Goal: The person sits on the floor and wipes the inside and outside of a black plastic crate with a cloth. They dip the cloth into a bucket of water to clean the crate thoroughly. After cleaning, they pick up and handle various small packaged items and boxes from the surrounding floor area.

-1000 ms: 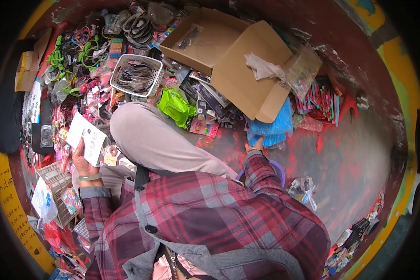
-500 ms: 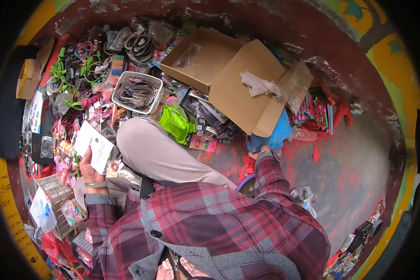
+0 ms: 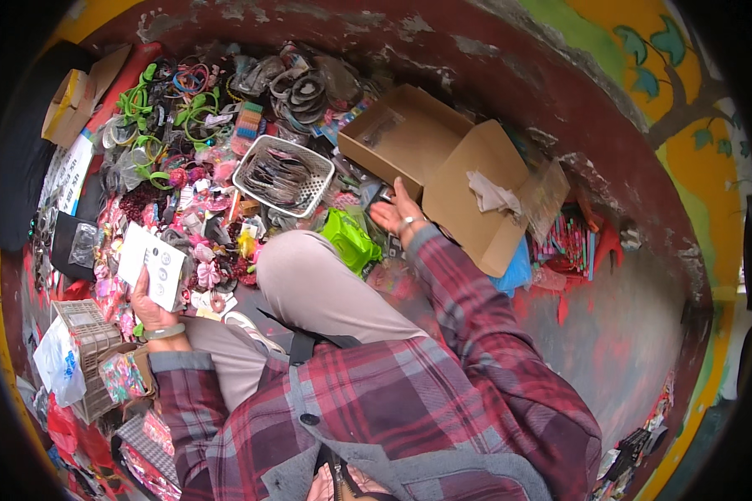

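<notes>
The left hand [image 3: 152,307] grips a white card [image 3: 152,265] upright, hair clips spread on the floor just beyond it. The right hand [image 3: 397,215] hovers open, palm up, beside the cardboard box [image 3: 443,179], a green packet [image 3: 348,240] just below it.

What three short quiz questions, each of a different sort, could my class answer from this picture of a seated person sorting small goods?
1. True or false: the left hand holds a white card.
2. Which lies nearest the right hand? A) the white mesh basket B) the open cardboard box C) the white plastic bag
3. Fill in: the small bag beside the knee is ____ in colour.

Key: 1 true; 2 B; 3 green.
</notes>
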### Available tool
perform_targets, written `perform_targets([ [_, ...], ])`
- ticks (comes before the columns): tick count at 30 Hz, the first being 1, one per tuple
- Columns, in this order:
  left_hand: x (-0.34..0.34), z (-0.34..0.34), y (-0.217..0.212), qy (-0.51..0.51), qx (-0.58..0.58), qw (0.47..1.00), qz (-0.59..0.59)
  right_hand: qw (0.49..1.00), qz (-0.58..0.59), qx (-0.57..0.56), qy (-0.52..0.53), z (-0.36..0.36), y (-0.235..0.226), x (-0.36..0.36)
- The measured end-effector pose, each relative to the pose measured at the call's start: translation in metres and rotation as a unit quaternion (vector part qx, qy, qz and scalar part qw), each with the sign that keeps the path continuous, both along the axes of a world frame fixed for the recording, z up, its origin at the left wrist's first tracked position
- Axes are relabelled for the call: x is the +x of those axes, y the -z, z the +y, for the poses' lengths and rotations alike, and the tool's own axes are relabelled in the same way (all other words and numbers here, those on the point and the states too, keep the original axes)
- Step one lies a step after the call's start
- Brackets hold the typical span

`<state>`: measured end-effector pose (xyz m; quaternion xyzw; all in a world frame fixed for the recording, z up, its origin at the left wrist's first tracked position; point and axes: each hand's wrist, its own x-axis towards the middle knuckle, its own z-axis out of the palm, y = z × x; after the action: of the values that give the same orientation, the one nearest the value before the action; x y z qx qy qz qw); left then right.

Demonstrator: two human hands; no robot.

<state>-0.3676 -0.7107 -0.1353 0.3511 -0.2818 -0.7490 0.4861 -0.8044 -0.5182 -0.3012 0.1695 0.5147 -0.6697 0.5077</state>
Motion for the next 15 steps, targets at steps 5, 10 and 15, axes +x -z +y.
perform_targets([
  [5, 0.025, 0.001, 0.01, -0.025, 0.016, 0.998, 0.046, 0.938, 0.006, 0.029, 0.345, -0.072, 0.046, -0.028],
  [10, 0.028, -0.001, 0.008, -0.056, 0.019, 0.998, 0.037, 0.955, 0.115, 0.081, 0.261, -0.049, 0.083, -0.06],
  [15, 0.045, 0.002, 0.01, -0.08, 0.015, 0.996, 0.02, 0.932, 0.102, 0.012, 0.349, -0.059, 0.011, -0.042],
])
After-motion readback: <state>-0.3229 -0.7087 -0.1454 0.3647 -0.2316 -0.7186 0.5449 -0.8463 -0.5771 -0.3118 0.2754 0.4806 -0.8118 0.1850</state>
